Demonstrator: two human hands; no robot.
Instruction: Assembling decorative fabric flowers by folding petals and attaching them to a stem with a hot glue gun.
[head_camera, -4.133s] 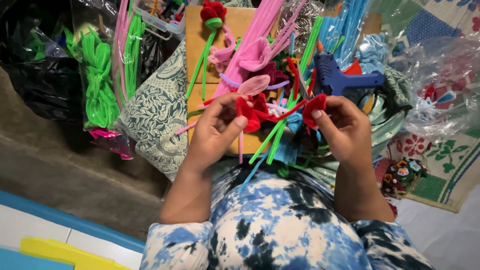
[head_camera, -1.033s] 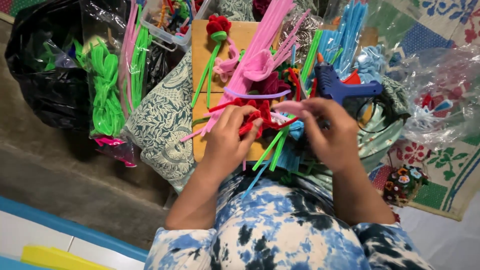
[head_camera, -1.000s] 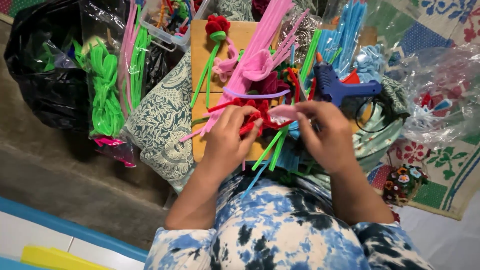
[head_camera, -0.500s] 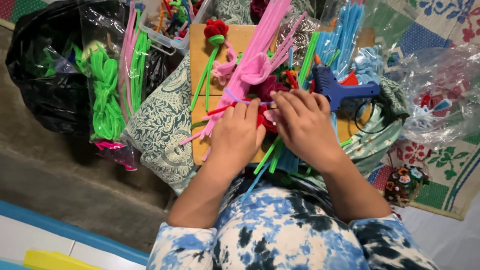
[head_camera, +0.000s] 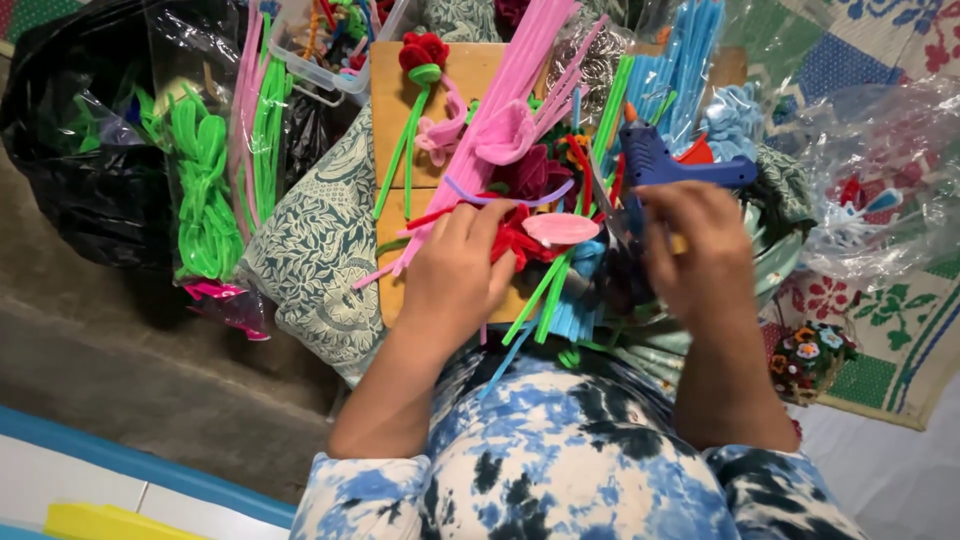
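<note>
Red pipe-cleaner flower (head_camera: 515, 240) sat in your left hand (head_camera: 455, 275), fingers clenched round its fuzzy red loops, just above the near edge of the wooden board (head_camera: 395, 100). A pink loop petal (head_camera: 560, 228) stuck out of it toward your right hand, long axis roughly level across the board. Green stems (head_camera: 540, 295) ran down from the flower toward your lap, slanted.

Your right hand (head_camera: 700, 255) was apart from the flower, off to its right, blurred. It hung just below the blue glue gun (head_camera: 665, 165), whose body lay crosswise at the board's right edge. I couldn't tell whether those fingers were gripping anything. So the left hand was on the flower; the right was nearer the gun.

Materials: everything on the board was soft chenille wire. A bundle of straight pink pipe cleaners (head_camera: 515, 90) lay diagonally across it. A finished red rose on a green stem (head_camera: 420, 60) lay at the far left corner. Left of the board, bagged green pipe cleaners (head_camera: 205, 190) in crinkly clear plastic.
</note>
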